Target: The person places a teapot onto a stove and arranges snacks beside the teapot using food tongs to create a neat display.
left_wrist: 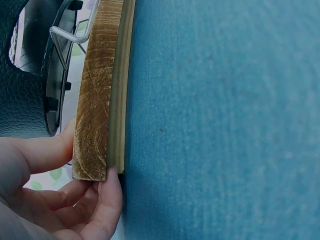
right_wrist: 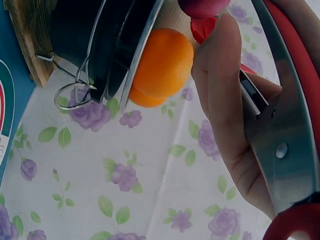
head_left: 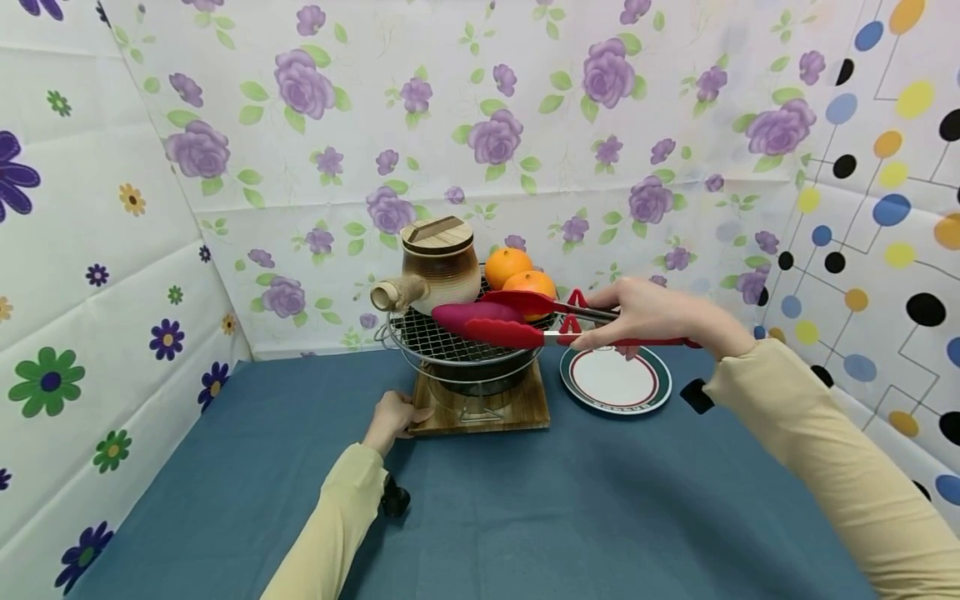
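My left hand point(head_left: 393, 417) grips the front left corner of a wooden board point(head_left: 525, 406), thumb on top and fingers at its edge and underside in the left wrist view. My right hand point(head_left: 654, 312) holds a pair of red tongs point(head_left: 502, 334) with metal arms. Between the tongs' red tips is a purple sweet potato point(head_left: 467, 315), held over the wire grill rack point(head_left: 442, 342). On the rack are a brown and cream clay pot point(head_left: 447, 265) with a wooden lid and side handle, and two oranges point(head_left: 507, 266), partly behind the tongs. A black stove base point(head_left: 487, 381) stands on the board.
A white plate point(head_left: 611, 377) with a green rim lies on the blue tablecloth point(head_left: 495, 500), right of the board. Floral cloth point(head_left: 420, 100) hangs behind, with patterned sheets on both sides. Thin wire handles point(head_left: 384, 335) stick out from the rack's rim.
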Motion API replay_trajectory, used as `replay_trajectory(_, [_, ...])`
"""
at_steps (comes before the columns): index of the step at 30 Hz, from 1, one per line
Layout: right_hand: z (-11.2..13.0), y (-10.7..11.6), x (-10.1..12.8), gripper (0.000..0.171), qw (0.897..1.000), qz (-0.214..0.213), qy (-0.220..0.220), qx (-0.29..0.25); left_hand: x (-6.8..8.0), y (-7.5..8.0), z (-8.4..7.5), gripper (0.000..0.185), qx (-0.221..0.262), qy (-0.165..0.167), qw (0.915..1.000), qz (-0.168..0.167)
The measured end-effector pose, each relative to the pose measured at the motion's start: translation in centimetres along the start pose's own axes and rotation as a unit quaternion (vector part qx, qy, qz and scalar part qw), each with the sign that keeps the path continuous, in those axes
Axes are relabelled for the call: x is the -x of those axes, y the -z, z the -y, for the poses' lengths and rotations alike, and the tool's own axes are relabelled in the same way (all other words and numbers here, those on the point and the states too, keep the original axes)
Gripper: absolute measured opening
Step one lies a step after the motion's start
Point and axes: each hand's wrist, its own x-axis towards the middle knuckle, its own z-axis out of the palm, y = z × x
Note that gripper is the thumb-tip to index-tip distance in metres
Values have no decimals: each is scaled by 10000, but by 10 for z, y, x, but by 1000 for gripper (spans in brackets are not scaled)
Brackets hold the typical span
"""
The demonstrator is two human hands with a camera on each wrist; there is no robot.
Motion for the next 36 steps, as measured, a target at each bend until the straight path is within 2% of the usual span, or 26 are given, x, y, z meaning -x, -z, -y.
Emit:
replay_trajectory(8, [1, -6, -6, 44, 9999, 48, -56, -144, -1, 0, 0, 47, 40, -62, 10000, 19])
replay_trajectory(24, [3, -10, -12, 46, 9999, 97, -51, -84, -1, 0, 1, 50, 90, -38, 9999, 48])
replay_trajectory(30, [4, -10, -13, 53, 9999, 115, -87, -9, -2, 0, 1, 50, 19, -14, 10000, -8])
replay_trajectory(36, [5, -12, -15, 47, 9998, 142, -88, -103, -2, 0, 1, 51, -63, -18, 10000, -42])
